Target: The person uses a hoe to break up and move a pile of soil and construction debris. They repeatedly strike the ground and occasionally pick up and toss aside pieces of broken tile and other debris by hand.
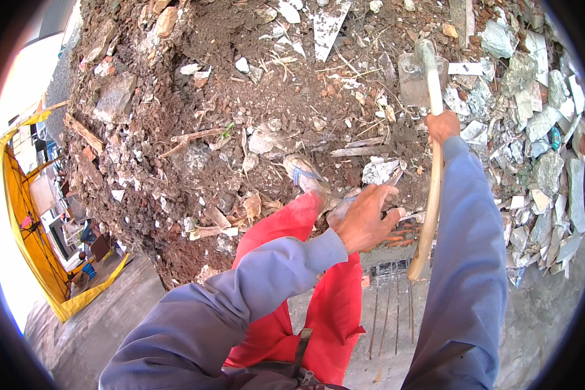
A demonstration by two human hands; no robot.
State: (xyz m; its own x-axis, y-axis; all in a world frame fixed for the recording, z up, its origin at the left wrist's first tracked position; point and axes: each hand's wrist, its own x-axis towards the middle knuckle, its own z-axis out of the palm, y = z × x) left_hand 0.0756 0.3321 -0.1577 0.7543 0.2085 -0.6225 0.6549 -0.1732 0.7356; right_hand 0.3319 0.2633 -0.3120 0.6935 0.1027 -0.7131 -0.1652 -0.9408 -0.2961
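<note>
A hoe point(431, 188) with a pale wooden handle and a wide, dirt-covered metal blade point(412, 81) is on my right. My right hand point(443, 126) is closed round its handle, a short way below the blade. The handle's free end points back toward me, over the edge of the paved ground. My left hand point(369, 220) is in front of my body, fingers bent but apart, with nothing seen in it. It hovers above the rubble near my foot and does not touch the hoe.
A mound of brown soil point(227, 97) with stones and wood scraps spreads ahead. Broken tile and concrete pieces point(539, 123) pile up at the right. Grey pavement point(526, 312) lies nearer me, with thin metal bars point(393, 312). A yellow-framed structure point(26, 214) stands far left.
</note>
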